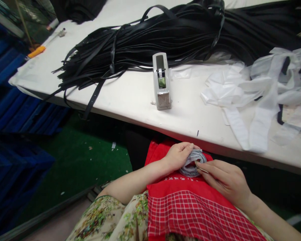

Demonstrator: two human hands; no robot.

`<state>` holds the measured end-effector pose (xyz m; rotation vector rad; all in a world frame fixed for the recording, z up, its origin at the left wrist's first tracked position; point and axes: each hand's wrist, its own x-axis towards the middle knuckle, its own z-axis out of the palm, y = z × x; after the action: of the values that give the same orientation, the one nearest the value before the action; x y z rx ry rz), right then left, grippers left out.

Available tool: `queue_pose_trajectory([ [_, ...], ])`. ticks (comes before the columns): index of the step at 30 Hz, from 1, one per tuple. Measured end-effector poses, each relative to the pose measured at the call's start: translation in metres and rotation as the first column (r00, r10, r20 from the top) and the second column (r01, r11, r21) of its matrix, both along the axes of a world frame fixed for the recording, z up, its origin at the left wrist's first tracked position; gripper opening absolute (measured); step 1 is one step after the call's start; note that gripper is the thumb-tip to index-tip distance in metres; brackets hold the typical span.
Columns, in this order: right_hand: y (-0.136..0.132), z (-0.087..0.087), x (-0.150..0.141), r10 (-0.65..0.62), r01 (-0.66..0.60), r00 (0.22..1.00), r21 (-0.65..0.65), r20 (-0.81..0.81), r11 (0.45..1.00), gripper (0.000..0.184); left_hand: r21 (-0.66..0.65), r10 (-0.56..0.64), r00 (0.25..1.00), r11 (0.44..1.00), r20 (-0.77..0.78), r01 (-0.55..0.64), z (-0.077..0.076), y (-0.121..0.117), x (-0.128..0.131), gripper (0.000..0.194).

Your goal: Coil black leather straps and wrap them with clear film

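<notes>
A coiled roll of greyish-white strip (pixel 188 172) rests in my lap against the red apron. Around its far left side, my left hand (pixel 178 156) is closed, its thumb lying along the upper edge. My right hand (pixel 225 179) is at the roll's right side, with thumb and fingers pinched together. Between those fingertips shows a thin tan flat piece (pixel 202 168), reaching to the roll's open centre. Whether that piece belongs to the roll, I cannot tell.
Ahead stands a white-covered table (pixel 130 100) with a grey-and-white tape dispenser (pixel 162 80). Bundled black straps (pixel 140 43) lie behind it, some hanging over the front edge. Crumpled white strips (pixel 240 90) lie right. An orange-handled tool (pixel 36 52) is far left, above blue pallets (pixel 12 110).
</notes>
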<state>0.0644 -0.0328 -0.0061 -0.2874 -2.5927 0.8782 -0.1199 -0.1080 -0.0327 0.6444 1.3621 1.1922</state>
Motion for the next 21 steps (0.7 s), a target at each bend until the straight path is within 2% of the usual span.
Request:
queue_pose_trajectory([
  [4, 0.004, 0.004, -0.009, -0.111, 0.113, 0.992, 0.029, -0.054, 0.993, 0.017, 0.047, -0.094, 0.982, 0.994, -0.163, 0.103, 0.007, -0.001, -0.004, 0.039],
  [6, 0.008, 0.007, -0.015, -0.210, 0.209, 0.975, -0.017, -0.068, 0.978, 0.009, 0.069, -0.139, 0.953, 0.984, -0.270, 0.163, 0.013, -0.002, -0.006, 0.037],
  [8, 0.011, 0.009, -0.021, -0.306, 0.301, 0.952, -0.137, -0.018, 0.944, 0.004, 0.094, -0.165, 0.921, 0.973, -0.354, 0.210, 0.020, -0.002, -0.007, 0.035],
  [12, 0.010, 0.006, -0.028, -0.403, 0.435, 0.900, -0.407, 0.166, 0.803, 0.026, 0.100, -0.189, 0.862, 0.959, -0.471, 0.265, 0.029, -0.005, -0.007, 0.022],
  [15, 0.011, 0.001, -0.026, -0.418, 0.478, 0.878, -0.485, 0.233, 0.733, 0.036, 0.109, -0.183, 0.833, 0.955, -0.522, 0.278, 0.032, -0.008, -0.004, 0.021],
  [18, 0.017, -0.007, -0.019, -0.406, 0.518, 0.855, -0.542, 0.322, 0.661, 0.046, 0.168, -0.192, 0.836, 0.933, -0.514, 0.318, 0.034, -0.011, -0.002, 0.022],
  [21, 0.023, -0.012, -0.015, -0.186, 0.441, 0.891, -0.693, 0.414, 0.570, 0.054, 0.233, -0.207, 0.846, 0.905, -0.491, 0.357, 0.034, -0.014, -0.001, 0.022],
])
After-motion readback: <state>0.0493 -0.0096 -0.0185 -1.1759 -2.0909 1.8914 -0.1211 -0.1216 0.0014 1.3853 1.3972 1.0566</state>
